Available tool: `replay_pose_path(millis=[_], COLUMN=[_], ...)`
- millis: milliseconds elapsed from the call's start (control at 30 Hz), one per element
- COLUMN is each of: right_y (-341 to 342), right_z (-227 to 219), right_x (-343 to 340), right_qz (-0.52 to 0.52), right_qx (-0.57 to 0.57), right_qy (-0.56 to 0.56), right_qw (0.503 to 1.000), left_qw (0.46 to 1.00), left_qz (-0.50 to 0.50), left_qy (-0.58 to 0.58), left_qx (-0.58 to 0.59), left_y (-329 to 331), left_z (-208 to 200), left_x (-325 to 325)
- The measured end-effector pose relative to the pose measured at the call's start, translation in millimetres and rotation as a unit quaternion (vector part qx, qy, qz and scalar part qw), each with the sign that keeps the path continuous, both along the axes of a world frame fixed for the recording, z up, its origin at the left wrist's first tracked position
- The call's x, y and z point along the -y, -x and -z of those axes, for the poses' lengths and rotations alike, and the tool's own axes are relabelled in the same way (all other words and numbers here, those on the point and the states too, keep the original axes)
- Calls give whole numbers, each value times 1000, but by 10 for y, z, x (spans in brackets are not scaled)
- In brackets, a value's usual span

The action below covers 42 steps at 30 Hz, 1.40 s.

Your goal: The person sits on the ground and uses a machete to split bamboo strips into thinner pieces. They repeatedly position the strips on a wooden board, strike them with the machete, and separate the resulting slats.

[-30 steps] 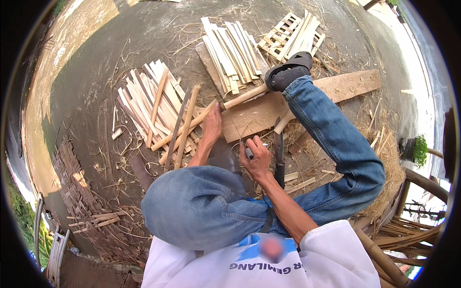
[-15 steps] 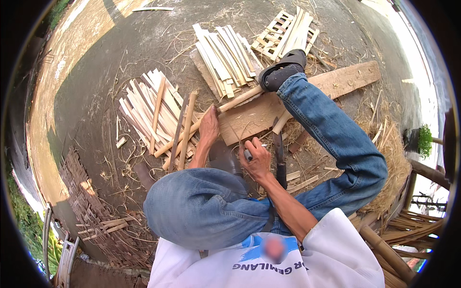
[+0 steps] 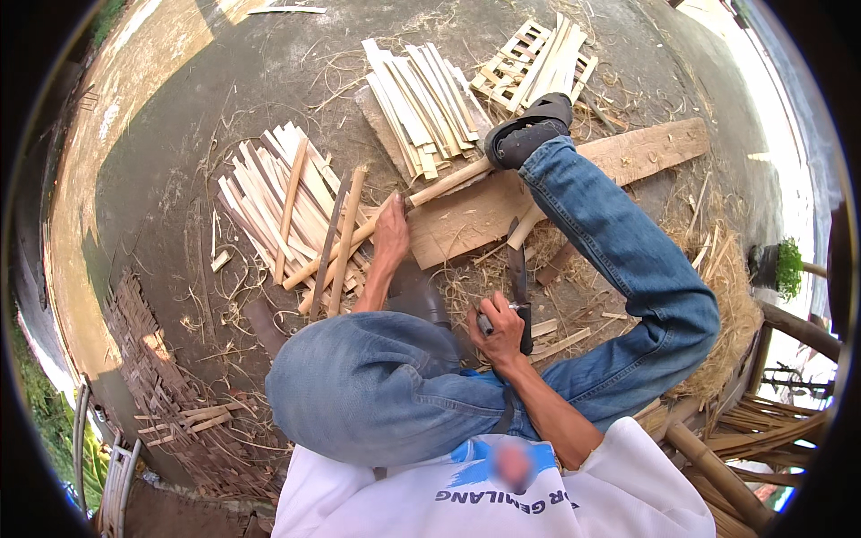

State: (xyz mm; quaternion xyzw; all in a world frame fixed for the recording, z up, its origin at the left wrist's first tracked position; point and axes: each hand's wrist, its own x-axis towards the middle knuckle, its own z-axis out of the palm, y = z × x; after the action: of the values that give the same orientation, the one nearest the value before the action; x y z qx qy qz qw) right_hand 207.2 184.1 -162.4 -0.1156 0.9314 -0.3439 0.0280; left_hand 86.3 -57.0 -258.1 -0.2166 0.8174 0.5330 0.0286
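My left hand [image 3: 391, 235] is closed round a long split bamboo piece [image 3: 448, 186]. That piece slants from the pile at lower left, across the near end of a wooden plank [image 3: 457, 224], up to my dark-shod foot [image 3: 529, 139]. My right hand [image 3: 502, 327], in front of my lap, is closed on a small tool with a grey rounded handle [image 3: 485, 324]; its blade or tip cannot be made out. Just beyond that hand, a dark-bladed machete [image 3: 517, 269] lies on the ground with its black handle towards me.
Pale bamboo strips lie in piles at left [image 3: 269, 197] and far centre [image 3: 417, 103]. A slatted lattice [image 3: 511, 67] sits at the far right. Shavings [image 3: 708, 332] heap beside my bent right leg. A woven mat [image 3: 166, 377] lies at lower left.
My right hand has drawn back towards my lap and a little to the right, away from the plank, still gripping the tool. My left hand keeps its hold on the bamboo.
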Motion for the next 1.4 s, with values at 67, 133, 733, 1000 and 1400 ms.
replay_pose_path(millis=[67,133,733,1000,1400], right_y=[195,616,420,339,858], right_z=[-59,69,-153,-211,-1535], right_x=[251,591,399,556,53], right_qz=[-5,4,3,32,176], right_qx=[-26,-62,-39,-67,114], right_qy=[2,16,-6,51,301], right_qw=[1000,998,999,996,930], left_qw=[1000,998,1000,995,979], left_qz=[-10,-18,-1,-22,7], left_qy=[3,4,-22,-72,-201], left_qx=[-19,-60,-19,-65,-32], left_y=[-54,-17,93,287,221], left_z=[49,130,-93,-418,-426], left_x=[-7,-57,96,120,133])
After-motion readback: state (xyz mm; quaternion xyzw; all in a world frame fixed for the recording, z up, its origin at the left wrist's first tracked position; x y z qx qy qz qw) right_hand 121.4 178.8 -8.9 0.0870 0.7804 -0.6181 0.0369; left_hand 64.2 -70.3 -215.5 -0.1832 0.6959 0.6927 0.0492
